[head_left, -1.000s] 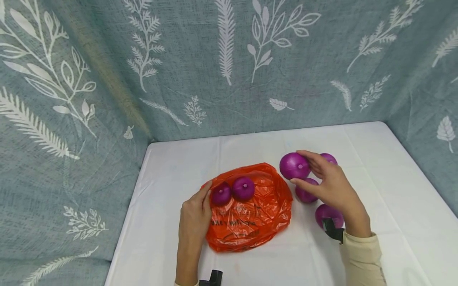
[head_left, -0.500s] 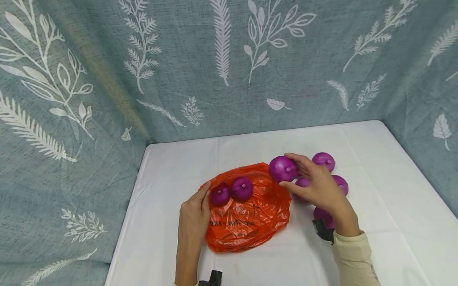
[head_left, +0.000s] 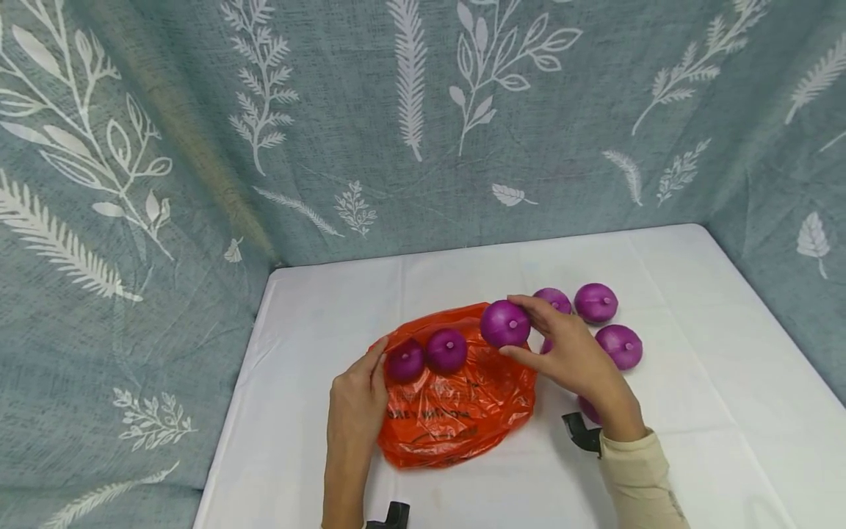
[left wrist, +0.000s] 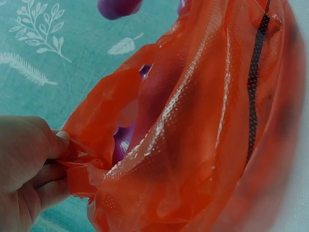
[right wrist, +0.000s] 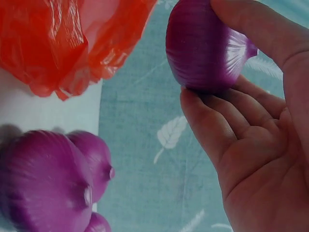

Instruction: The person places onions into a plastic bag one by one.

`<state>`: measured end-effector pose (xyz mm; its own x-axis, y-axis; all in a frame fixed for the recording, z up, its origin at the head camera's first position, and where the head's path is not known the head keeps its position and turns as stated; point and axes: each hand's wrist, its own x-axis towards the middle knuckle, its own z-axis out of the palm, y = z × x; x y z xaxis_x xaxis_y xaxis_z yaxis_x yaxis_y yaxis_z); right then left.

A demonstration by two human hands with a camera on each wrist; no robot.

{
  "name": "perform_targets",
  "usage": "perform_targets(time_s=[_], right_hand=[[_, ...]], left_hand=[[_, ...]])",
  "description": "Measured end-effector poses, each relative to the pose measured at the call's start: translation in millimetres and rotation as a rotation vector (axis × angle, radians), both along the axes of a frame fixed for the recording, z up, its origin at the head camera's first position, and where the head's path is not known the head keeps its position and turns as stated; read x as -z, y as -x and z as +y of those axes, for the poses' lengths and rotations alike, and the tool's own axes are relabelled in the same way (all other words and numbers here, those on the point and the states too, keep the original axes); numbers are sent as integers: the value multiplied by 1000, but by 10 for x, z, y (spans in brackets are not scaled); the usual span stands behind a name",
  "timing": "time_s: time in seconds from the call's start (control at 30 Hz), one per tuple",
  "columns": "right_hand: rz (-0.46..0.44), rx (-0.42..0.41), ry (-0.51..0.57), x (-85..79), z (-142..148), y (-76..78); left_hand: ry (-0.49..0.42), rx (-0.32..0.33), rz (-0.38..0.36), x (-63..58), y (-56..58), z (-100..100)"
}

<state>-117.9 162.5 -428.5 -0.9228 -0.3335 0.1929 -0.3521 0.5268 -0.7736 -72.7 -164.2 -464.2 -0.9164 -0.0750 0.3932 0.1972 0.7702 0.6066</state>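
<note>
My left hand (head_left: pixel 359 400) pinches the edge of a red plastic bag (head_left: pixel 456 433); the left wrist view shows thumb and fingers on its rim (left wrist: pixel 79 169). Inside the bag's mouth lie two purple onions, one (head_left: pixel 406 361) near my left fingers and another (head_left: pixel 447 350) beside it. My right hand (head_left: pixel 578 360) holds a third onion (head_left: pixel 504 324) between thumb and fingers, over the bag's right side. That held onion (right wrist: pixel 203 53) has its pointed end turned towards the palm in the right wrist view.
Several more onions lie on the white table right of the bag, including one (head_left: pixel 596 303) at the back and one (head_left: pixel 619 347) nearer; my right hand and wrist partly cover others. A patterned blue-green curtain (head_left: pixel 449 191) stands behind the table (head_left: pixel 700 294).
My right hand has carried its onion leftwards and slightly nearer, from beside the bag to over its right part. More loose onions now show behind it. The left hand keeps its place.
</note>
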Motion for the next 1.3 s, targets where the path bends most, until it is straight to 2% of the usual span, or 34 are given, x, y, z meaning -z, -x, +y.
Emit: perform_targets(time_s=[0.3,0.53,0.8,1.07,1.3], right_hand=[[-41,-9,-10,33,-87,-3],[-43,8,-86,94,-124,5],[-44,-6,-80,158,-170,16],[-25,10,-131,178,-227,14],[-45,18,-135,215,-246,7]], left_hand=[[-5,-4,-6,-1,1,-10],[-5,-8,-7,4,3,2],[-6,-15,-2,-9,1,13],[-8,-17,-5,-3,0,8],[-12,-8,-1,-7,-3,8]])
